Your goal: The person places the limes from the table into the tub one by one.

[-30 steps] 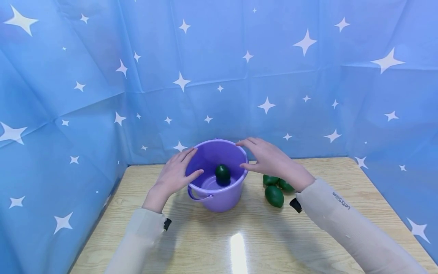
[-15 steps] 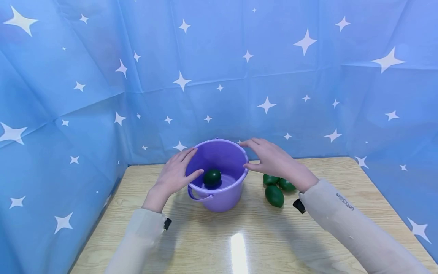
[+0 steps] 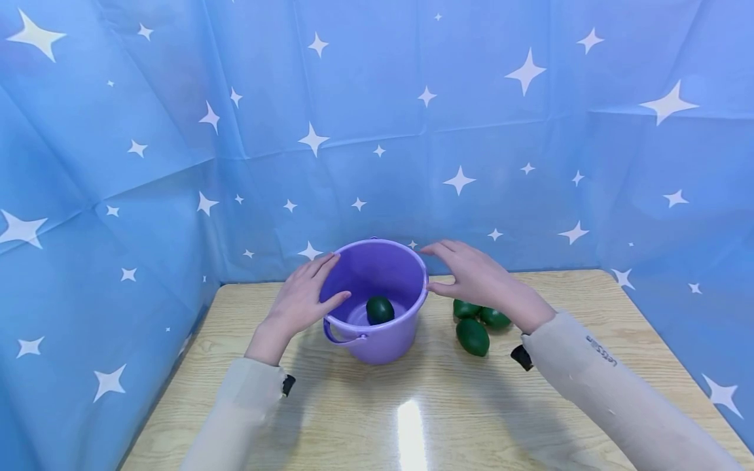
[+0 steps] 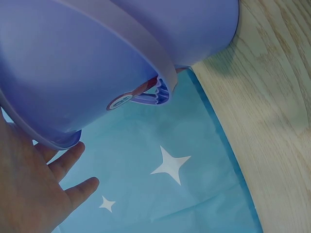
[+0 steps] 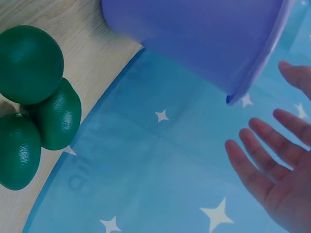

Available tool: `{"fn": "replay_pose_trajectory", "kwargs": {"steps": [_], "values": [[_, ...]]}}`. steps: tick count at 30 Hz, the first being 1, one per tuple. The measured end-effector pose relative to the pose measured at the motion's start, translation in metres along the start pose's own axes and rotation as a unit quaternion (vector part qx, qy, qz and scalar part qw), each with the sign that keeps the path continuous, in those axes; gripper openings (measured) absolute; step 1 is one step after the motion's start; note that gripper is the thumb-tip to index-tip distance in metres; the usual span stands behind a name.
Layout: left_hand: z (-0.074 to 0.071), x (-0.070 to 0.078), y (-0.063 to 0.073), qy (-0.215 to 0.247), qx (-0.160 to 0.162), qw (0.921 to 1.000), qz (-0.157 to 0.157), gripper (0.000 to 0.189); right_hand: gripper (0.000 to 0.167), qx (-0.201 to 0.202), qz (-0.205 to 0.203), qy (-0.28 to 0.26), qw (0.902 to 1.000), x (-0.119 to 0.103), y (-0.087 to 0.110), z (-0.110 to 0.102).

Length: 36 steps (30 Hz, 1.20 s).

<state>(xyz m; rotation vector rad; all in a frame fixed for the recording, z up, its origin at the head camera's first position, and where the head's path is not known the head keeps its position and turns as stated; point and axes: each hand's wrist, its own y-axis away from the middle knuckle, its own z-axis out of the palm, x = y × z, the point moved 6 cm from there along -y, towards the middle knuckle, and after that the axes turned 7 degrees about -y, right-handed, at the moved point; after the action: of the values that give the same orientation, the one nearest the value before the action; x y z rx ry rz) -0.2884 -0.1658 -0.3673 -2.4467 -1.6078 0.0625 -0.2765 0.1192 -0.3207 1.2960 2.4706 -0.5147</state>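
A purple bucket (image 3: 385, 341) stands toward the back of the wooden table. Inside it lies a dark green, egg-shaped fruit (image 3: 380, 311). My left hand (image 3: 299, 294) is at the bucket's left rim, thumb reaching over the opening. In the left wrist view, straight, spread fingers (image 4: 81, 190) show beside the rim. To the right of the bucket my right hand (image 3: 474, 275) hovers with nothing in it, thumb and fingers apart. Its thumb tip is close to the rim in the head view. In the right wrist view its fingers (image 5: 250, 170) are extended and spread.
Three more green fruits (image 3: 472, 337) lie clustered on the table (image 3: 353, 418) under the right forearm. The bucket's handle (image 3: 338, 337) hangs at its front left. A blue star-patterned cloth (image 3: 377, 118) encloses the back and sides.
The fruit in the bucket has rolled left, then back toward the middle. My right hand has drawn slightly right, away from the rim. My left hand has stayed in place.
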Motion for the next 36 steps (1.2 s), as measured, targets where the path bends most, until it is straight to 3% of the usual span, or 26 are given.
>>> {"fn": "replay_pose_trajectory", "kwargs": {"steps": [15, 36], "values": [[-0.001, 0.000, 0.000, -0.001, -0.004, 1.0000, 0.000, 0.083, 0.064, -0.008, 0.023, 0.002, 0.9997, 0.016, 0.011, 0.005], [-0.001, 0.001, -0.001, -0.002, -0.007, 1.0000, 0.003, 0.082, 0.063, -0.007, 0.024, 0.011, 0.9996, 0.038, 0.027, 0.016]]}}
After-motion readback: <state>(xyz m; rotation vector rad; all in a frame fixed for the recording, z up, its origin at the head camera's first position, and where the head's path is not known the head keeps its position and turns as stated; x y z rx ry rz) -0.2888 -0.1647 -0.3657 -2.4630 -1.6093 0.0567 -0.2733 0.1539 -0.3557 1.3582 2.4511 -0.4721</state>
